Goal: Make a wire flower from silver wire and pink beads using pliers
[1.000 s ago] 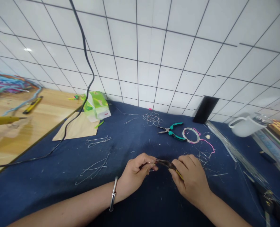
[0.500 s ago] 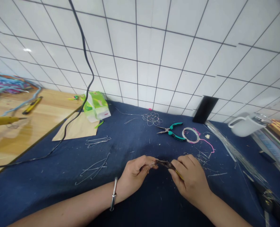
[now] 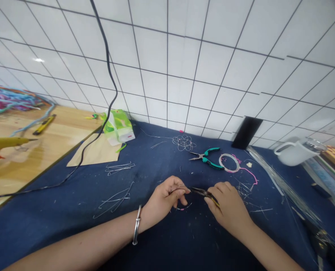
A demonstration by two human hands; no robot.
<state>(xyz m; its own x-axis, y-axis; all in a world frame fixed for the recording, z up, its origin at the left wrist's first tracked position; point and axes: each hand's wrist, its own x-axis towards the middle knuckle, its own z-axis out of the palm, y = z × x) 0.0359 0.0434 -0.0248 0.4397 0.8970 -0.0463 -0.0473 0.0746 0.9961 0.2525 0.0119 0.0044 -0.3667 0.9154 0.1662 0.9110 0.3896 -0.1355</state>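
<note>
Low in the middle of the head view, my left hand (image 3: 169, 195) pinches a thin wire (image 3: 182, 209). A curved end with a small pink spot hangs below its fingers. My right hand (image 3: 226, 201) is wrapped round dark-jawed pliers (image 3: 202, 192) with a yellow handle, most of which the palm hides. The jaw tips point left, close to the left fingertips; whether they touch the wire I cannot tell. Beyond the hands lie a flower-shaped wire piece (image 3: 184, 142) and teal-handled needle-nose pliers (image 3: 205, 156).
Bent wires (image 3: 118, 199) lie left of my hands, wire scraps (image 3: 245, 190) to the right. Behind are a white ring (image 3: 228, 154), a black phone-like slab (image 3: 247, 132) and a white mug (image 3: 295, 151). A black cable (image 3: 110, 101) hangs across the left, near a yellow glue gun (image 3: 6, 145).
The pliers' jaws have drawn slightly away from my left fingertips. The curved wire end with the pink spot now shows below my left hand. The view has shifted a little.
</note>
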